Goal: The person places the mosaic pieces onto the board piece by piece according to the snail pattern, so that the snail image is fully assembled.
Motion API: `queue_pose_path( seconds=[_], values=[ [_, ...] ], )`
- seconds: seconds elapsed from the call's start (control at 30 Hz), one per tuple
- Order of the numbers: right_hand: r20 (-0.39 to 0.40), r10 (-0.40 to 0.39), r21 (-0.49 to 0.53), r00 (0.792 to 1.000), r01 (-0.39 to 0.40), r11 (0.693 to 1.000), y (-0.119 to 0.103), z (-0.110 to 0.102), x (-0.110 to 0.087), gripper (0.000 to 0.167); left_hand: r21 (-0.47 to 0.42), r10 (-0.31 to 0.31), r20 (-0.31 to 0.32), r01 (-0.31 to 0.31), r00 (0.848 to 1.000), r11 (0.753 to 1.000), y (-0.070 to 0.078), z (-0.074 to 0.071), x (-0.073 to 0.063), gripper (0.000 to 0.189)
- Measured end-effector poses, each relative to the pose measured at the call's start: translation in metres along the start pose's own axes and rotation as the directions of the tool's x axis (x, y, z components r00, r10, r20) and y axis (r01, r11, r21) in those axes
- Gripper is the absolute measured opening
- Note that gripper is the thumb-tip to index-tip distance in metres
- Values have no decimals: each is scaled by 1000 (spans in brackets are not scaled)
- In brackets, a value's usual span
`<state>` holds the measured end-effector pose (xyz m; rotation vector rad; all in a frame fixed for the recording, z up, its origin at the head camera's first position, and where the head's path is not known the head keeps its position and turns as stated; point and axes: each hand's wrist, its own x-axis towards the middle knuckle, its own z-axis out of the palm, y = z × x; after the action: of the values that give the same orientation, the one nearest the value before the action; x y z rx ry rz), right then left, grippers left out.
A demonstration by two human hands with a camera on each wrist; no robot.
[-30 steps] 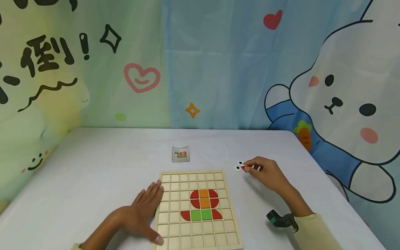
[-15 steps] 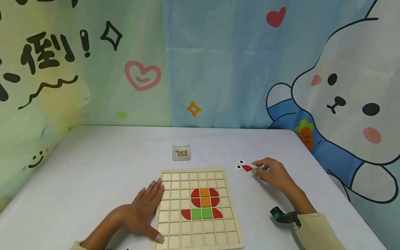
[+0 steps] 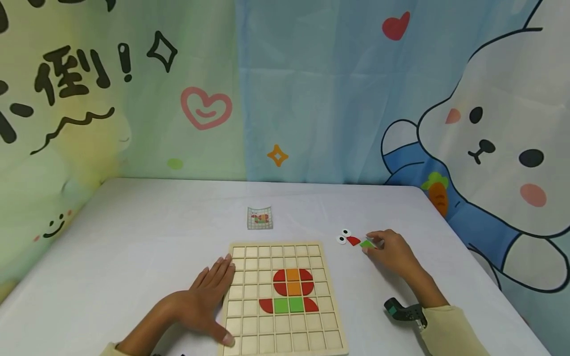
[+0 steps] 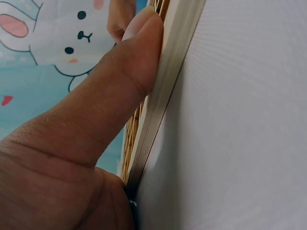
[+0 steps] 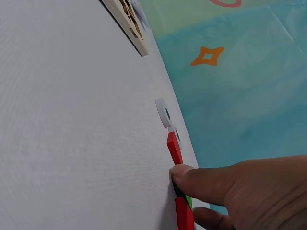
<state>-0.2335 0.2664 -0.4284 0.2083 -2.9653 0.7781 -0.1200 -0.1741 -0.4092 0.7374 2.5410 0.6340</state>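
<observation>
My left hand (image 3: 200,304) rests on the left side of a wooden grid board (image 3: 246,325), fingers straight along the edge, thumb (image 4: 120,72) on the near rim. Set in the board are red quarter-circles (image 3: 278,289), orange squares (image 3: 293,282) and green squares (image 3: 288,305). To the board's right, my right hand (image 3: 394,254) pinches a green tile (image 3: 367,244) between thumb and index finger. Just left of it on the table lie a red piece (image 3: 354,241) and two round white eye pieces (image 3: 341,239). Another red piece (image 5: 183,213) shows below my thumb in the right wrist view.
A small picture card (image 3: 260,218) with a gridded coloured figure lies beyond the board. The white-covered table (image 3: 133,237) ends at a printed cartoon curtain (image 3: 311,99). A dark wrist device (image 3: 403,310) sits at my right sleeve.
My right hand has moved right, from beside the eye pieces to the green tile, uncovering the red piece near the eyes. My left hand keeps its place on the board.
</observation>
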Motion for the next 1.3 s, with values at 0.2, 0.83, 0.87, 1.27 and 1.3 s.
queue_pose_path(
  seconds=[0.2,0.83,0.87,1.27,1.3],
  values=[
    [11,31,-17,999,-31,999,-2,-2,-3,29,1,-4,8,4,1000,1000,-1,1,1,136],
    [-52,51,-103,997,-56,993,-7,2,-4,28,-40,24,6,-24,1000,999,-9,5,4,138],
    [-54,44,-84,998,-48,995,-7,2,-4,28,-42,31,3,-31,1000,999,-10,5,4,138],
    [-71,-85,85,994,91,992,-17,6,-3,30,-35,-2,6,2,1000,999,-13,8,5,141],
    [-70,-92,97,993,99,990,-19,7,-3,29,-34,-5,7,5,1000,999,-11,7,5,141]
  ],
)
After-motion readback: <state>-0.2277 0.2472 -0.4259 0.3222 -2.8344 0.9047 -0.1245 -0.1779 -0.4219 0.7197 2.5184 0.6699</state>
